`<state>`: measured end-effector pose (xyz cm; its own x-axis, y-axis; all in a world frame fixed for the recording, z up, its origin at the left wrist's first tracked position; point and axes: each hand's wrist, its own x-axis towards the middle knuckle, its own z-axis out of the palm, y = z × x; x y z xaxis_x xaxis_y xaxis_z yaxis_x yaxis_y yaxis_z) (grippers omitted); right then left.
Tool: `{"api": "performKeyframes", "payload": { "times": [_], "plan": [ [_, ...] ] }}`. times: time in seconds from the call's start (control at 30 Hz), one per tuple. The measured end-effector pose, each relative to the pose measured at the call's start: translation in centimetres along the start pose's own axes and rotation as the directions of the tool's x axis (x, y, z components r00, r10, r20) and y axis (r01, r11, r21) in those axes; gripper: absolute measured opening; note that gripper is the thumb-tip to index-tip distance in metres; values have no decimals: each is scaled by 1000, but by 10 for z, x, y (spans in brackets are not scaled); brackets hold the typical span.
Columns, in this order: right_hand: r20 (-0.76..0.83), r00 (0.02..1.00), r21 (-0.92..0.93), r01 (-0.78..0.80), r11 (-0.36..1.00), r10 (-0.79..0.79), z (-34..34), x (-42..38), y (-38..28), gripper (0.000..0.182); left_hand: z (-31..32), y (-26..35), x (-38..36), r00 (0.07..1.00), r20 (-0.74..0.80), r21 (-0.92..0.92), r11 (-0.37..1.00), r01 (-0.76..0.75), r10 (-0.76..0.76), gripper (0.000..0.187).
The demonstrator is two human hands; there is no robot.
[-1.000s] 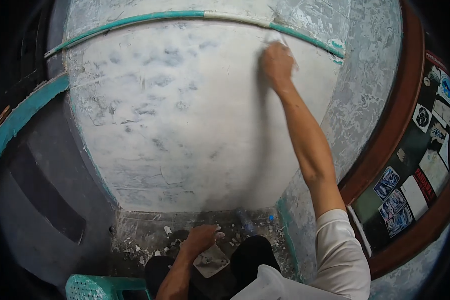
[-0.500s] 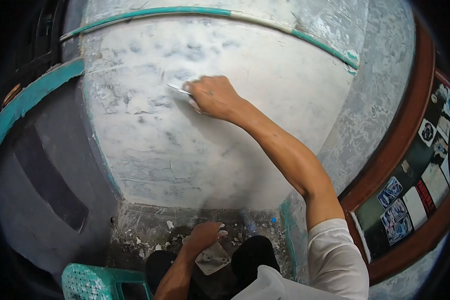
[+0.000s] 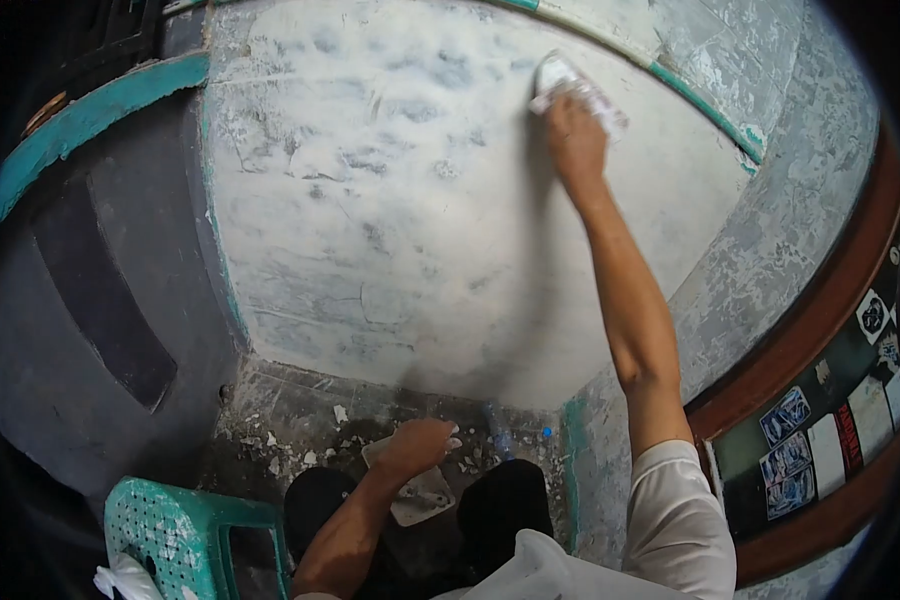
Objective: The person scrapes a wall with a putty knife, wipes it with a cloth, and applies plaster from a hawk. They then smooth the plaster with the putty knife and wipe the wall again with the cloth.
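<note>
High on the patchy white wall [image 3: 450,240], my right hand [image 3: 576,140] grips a flat putty knife [image 3: 562,75] whose pale blade lies against the surface. The tool is slightly blurred. Low in front of my knees, my left hand [image 3: 417,447] has its fingers curled at the edge of a pale tray [image 3: 422,503]. White residue marks the fingertips of that hand. Part of the tray is hidden beneath the hand and forearm.
A green stool [image 3: 160,520] with a white plastic bag [image 3: 128,578] stands at lower left. Paint chips litter the floor [image 3: 310,400]. A teal pipe [image 3: 705,105] crosses the upper wall. A brown frame with stickers [image 3: 790,340] is at right.
My right hand has swept the tool up and to the right across the wall. My left hand and the tray appear slightly higher in view. The view has shifted, showing more of the stool.
</note>
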<state>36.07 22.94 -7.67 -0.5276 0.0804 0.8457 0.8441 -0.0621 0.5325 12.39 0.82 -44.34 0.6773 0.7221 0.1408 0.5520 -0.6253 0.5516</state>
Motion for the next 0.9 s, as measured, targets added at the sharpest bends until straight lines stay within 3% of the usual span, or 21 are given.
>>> {"api": "performKeyframes", "payload": {
  "times": [0.03,0.07,0.1,0.13,0.2,0.23,0.3,0.33,0.37,0.4,0.47,0.5,0.57,0.6,0.63,0.67,0.7,0.73,0.8,0.83,0.9],
  "plan": [
    [8,998,37,65,997,-66,-1,-25,-22,42,-3,3,-2,999,38,-6,1000,10,-10,38],
    [114,988,56,103,993,-109,-6,-49,-49,39,-5,3,-2,999,42,-11,1000,5,-4,38],
    [317,933,111,145,983,-173,-25,-75,-80,36,-7,3,-2,999,49,-16,1000,21,-20,39],
    [336,887,262,234,936,-316,-27,-113,-98,33,-6,4,-4,998,60,-20,999,37,-35,39],
    [675,602,491,66,868,-427,-69,-131,-115,31,2,3,-7,999,39,-4,1000,20,-19,34],
    [669,611,483,73,872,-422,-72,-126,-110,31,2,0,-5,1000,8,18,1000,13,-13,29],
    [619,742,455,-73,887,-256,-78,-120,-89,32,-7,6,-9,1000,-3,10,1000,13,-13,29],
    [637,756,351,-109,930,-152,-89,-91,-72,33,-9,7,-9,1000,-2,-5,1000,19,-19,28],
    [454,883,275,-13,961,-118,-74,-80,-46,34,-8,6,-8,1000,2,-7,1000,22,-22,28],
    [399,917,217,-100,971,6,-78,-48,-28,35,-6,3,-6,1000,-7,5,1000,14,-14,28],
    [448,859,-31,-261,965,247,-81,7,0,36,2,-2,-1,1000,-19,18,1000,8,-8,29],
    [448,860,-30,-261,965,246,-62,13,5,36,8,-5,1,1000,-28,16,1000,-4,5,29],
    [147,956,-54,-249,967,254,-19,0,8,35,9,-4,4,999,-41,16,1000,-15,16,29],
    [-1,994,5,-109,994,109,4,-23,-9,37,6,0,4,1000,-13,23,1000,-14,15,30],
    [218,972,76,-103,992,84,2,-36,-41,41,4,3,3,1000,17,30,999,-14,13,31],
    [236,967,14,93,996,-94,11,-63,-76,39,5,3,3,1000,18,29,999,-14,14,31],
    [288,937,127,166,978,-196,-12,-80,-115,34,7,2,3,1000,20,14,1000,-16,16,32],
    [356,872,414,174,894,-335,-25,-104,-135,31,9,1,4,1000,23,2,1000,-19,19,32],
    [748,545,508,-102,855,-380,-82,-89,-156,29,23,-6,1,999,16,15,999,-28,28,33],
    [735,562,511,-94,854,-378,-78,-81,-152,29,23,-11,2,1000,8,23,999,-30,30,34],
    [459,881,515,-157,843,-116,-75,-83,-127,27,11,-8,-2,1000,1,26,1000,3,-3,34]
  ]
}}
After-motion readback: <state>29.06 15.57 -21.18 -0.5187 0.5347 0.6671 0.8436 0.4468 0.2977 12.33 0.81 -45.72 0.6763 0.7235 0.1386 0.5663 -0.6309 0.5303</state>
